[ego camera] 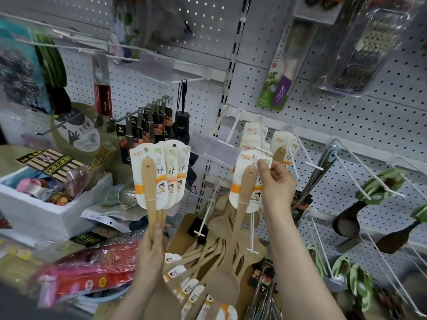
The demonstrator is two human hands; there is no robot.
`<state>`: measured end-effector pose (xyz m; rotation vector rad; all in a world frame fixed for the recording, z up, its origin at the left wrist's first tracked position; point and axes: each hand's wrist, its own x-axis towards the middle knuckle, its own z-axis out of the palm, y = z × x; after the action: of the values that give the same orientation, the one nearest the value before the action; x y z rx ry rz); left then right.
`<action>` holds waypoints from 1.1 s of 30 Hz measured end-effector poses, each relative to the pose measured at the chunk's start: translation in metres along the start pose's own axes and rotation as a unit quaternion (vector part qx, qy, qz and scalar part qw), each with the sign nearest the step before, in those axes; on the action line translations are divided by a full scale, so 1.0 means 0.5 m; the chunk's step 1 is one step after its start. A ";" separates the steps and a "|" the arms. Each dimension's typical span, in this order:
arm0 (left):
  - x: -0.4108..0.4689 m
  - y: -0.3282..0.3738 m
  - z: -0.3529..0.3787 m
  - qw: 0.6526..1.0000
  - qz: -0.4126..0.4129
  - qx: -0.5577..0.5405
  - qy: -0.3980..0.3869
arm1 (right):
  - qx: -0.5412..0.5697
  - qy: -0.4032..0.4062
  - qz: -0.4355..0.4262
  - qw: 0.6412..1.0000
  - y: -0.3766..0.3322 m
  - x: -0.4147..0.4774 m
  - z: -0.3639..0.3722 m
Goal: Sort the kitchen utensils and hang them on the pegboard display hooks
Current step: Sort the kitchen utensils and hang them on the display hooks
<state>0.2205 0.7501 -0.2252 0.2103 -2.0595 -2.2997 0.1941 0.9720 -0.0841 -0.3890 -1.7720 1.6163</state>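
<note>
At a shop's white pegboard wall (346, 125), a person is standing over a heap of carded wooden spatulas (208, 255) lying below the display, with a white foam box (46, 211) of small goods sitting to the left and dark ladles with green tags (374, 204) hanging on wire hooks to the right. The left hand (150, 252) is gripping a fan of three carded wooden spatulas (159, 179) by their handles, its fingers closed around the stems and the printed cards pointing upward, well clear of any hook. The right hand (276, 183) is pinching the top edge of a single carded spatula (246, 185) between thumb and forefinger, holding it upright against the pegboard; the card's hanging hole is sitting right at the tip of a white wire hook (263, 150), though whether the hook is passing through it cannot be told. More spatulas of the same kind (280, 148) are hanging on white hooks just behind and to the right. A clear price-label holder (219, 151) is jutting out between the two hands.
</note>
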 end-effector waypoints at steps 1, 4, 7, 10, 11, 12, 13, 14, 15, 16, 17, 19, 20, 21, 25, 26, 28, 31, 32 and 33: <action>-0.001 0.000 0.000 1.000 -0.010 -0.008 0.001 | -0.010 0.007 -0.006 1.000 0.002 0.007 0.003; -0.002 0.002 0.005 0.999 -0.034 -0.014 0.000 | -0.045 0.033 -0.022 0.998 0.010 0.028 0.016; -0.004 -0.004 0.012 0.998 -0.058 -0.016 -0.021 | -0.084 0.064 -0.020 0.994 0.019 0.042 0.031; -0.004 -0.014 0.020 0.995 -0.074 -0.011 -0.061 | -0.088 0.110 -0.033 0.989 0.018 0.035 0.040; -0.006 -0.015 0.023 0.994 -0.081 -0.016 -0.078 | -0.101 0.122 -0.043 0.986 0.018 0.024 0.041; -0.010 -0.010 0.028 0.991 -0.090 -0.023 -0.094 | -0.109 0.124 -0.051 0.985 0.019 0.011 0.042; -0.013 -0.009 0.031 0.989 -0.097 -0.029 -0.109 | -0.108 0.113 -0.062 0.986 0.021 -0.006 0.043; -0.016 -0.008 0.035 0.987 -0.099 -0.029 -0.120 | -0.101 0.089 -0.068 0.989 0.026 -0.022 0.045; -0.018 -0.009 0.040 0.987 -0.096 -0.023 -0.129 | -0.088 0.054 -0.067 0.992 0.030 -0.039 0.048; -0.022 -0.009 0.045 0.986 -0.093 -0.014 -0.136 | -0.077 0.015 -0.058 0.995 0.034 -0.054 0.050; -0.026 -0.011 0.048 0.986 -0.087 -0.012 -0.143 | -0.074 -0.022 -0.051 0.996 0.037 -0.067 0.053; -0.037 -0.010 0.056 0.984 -0.084 -0.017 -0.159 | -0.079 -0.072 -0.056 0.993 0.036 -0.090 0.054; -0.042 -0.007 0.060 0.982 -0.091 -0.020 -0.165 | -0.073 -0.085 -0.058 0.992 0.033 -0.098 0.054; -0.047 -0.007 0.062 0.980 -0.098 -0.018 -0.172 | -0.066 -0.089 -0.056 0.992 0.030 -0.103 0.055; -0.062 -0.007 0.062 0.976 -0.081 -0.014 -0.200 | -0.051 -0.094 -0.008 0.994 0.029 -0.108 0.051; -0.064 -0.009 0.062 0.977 -0.078 -0.008 -0.198 | -0.059 -0.098 -0.002 0.993 0.030 -0.109 0.048; -0.065 -0.020 0.062 0.977 -0.067 0.013 -0.200 | -0.081 -0.107 -0.007 0.991 0.031 -0.112 0.042; -0.069 -0.028 0.062 0.973 -0.073 0.044 -0.212 | -0.028 -0.116 0.017 0.993 0.024 -0.118 0.030; -0.072 -0.027 0.063 0.973 -0.072 0.043 -0.216 | -0.010 -0.117 0.029 0.993 0.023 -0.117 0.024; -0.073 -0.028 0.062 0.975 -0.075 0.045 -0.206 | -0.001 -0.117 0.032 0.993 0.020 -0.117 0.019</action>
<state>0.2532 0.7870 -0.2333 -0.1280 -2.4145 -2.5150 0.2272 0.9291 -0.1105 -0.2678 -1.9510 1.7668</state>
